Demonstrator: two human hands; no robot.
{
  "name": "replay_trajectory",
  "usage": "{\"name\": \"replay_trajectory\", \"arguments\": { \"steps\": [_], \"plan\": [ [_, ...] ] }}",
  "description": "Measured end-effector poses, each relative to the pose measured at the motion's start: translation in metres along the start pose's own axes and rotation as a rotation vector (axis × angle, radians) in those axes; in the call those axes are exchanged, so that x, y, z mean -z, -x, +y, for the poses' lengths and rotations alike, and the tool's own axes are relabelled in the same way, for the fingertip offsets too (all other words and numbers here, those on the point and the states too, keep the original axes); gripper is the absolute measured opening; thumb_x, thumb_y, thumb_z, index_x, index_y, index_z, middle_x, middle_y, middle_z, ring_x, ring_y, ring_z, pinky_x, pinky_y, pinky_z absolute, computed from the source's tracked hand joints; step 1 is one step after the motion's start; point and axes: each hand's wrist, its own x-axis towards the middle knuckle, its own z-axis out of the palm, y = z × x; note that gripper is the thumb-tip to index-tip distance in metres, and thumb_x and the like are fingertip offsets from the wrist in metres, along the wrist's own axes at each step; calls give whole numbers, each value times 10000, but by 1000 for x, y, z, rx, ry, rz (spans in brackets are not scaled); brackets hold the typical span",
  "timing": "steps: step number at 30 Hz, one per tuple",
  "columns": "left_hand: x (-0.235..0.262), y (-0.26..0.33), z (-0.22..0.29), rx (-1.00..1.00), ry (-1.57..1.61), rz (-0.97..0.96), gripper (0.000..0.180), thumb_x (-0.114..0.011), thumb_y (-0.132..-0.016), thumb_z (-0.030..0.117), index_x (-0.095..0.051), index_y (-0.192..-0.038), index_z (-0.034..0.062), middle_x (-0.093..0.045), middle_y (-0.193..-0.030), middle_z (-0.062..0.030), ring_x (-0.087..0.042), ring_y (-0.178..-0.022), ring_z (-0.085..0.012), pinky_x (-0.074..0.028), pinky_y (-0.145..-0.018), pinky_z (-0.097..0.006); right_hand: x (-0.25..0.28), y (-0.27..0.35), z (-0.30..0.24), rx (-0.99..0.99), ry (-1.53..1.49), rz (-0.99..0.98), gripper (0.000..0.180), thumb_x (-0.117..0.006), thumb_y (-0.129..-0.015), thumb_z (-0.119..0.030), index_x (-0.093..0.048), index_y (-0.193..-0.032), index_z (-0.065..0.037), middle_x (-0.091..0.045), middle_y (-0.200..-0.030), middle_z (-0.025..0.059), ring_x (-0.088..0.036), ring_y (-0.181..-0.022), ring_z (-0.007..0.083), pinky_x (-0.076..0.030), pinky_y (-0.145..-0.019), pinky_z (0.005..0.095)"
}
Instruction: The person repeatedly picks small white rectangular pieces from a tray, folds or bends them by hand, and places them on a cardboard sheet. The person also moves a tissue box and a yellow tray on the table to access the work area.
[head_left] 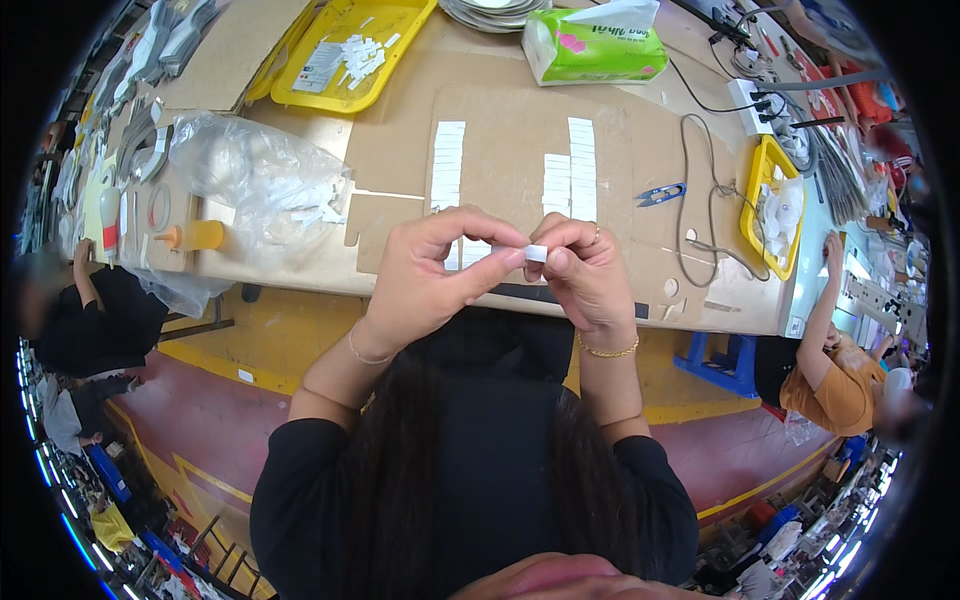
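Note:
Between the fingertips of both hands is a small white label [536, 253], held just above the near edge of the table. My left hand [440, 262] pinches its left end between thumb and index finger. On its other side, my right hand [588, 270] grips it with thumb and fingers. Beyond the hands, white labels lie in columns on a flat cardboard sheet [505, 130]: one left column [448, 165], and two adjoining right columns [582, 165]. Part of the left column is hidden behind my left hand.
A yellow tray [290, 92] of loose white pieces stands at the far left, near a green tissue pack [595, 45]. Plastic bag [235, 170] and orange-yellow bottle [205, 235] lie left. Blue thread snips [661, 194], a cable [684, 150] and another yellow tray [752, 215] are right. People sit at both sides.

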Motion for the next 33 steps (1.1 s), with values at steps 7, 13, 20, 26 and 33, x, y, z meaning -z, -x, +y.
{"name": "replay_trajectory", "arguments": {
  "steps": [7,13,20,26,33],
  "plan": [
    [0,0,10,-238,-345,-40,130,-713,-767,-45,-702,-877,22,-689,-838,-78,-631,-814,-183,-458,-781,-300,-5,8,-8,74,251,2,117,-747,-812,-25,-708,-919,0,-648,-863,57,-608,-801,120,-476,-698,219],
    [0,3,17,-331,-449,-74,151,-718,-774,11,-704,-910,75,-680,-784,-33,-646,-771,-180,-414,-784,-296,-13,15,-18,204,562,-9,143,-753,-774,14,-709,-908,-9,-650,-866,58,-598,-811,118,-454,-691,223],
    [2,11,26,-403,-526,-175,238,-690,-789,-12,-670,-996,106,-653,-862,-6,-628,-846,-179,-375,-808,-329,-24,20,-23,427,867,29,168,-804,-707,-33,-701,-834,-74,-677,-775,18,-612,-723,116,-407,-828,324],
    [1,14,23,-477,-465,-192,307,-705,-735,-25,-655,-997,127,-655,-888,9,-627,-881,-189,-344,-777,-345,-37,34,-31,481,1053,80,211,-853,-650,-93,-712,-800,-136,-675,-752,-33,-615,-678,98,-355,-923,374],
    [1,17,18,-555,-435,-209,409,-697,-677,-59,-633,-1026,145,-691,-940,33,-639,-929,-205,-325,-774,-373,-43,39,-36,533,1137,90,177,-859,-653,-137,-712,-749,-159,-662,-732,-61,-618,-678,85,-343,-932,382]
  ]
}}
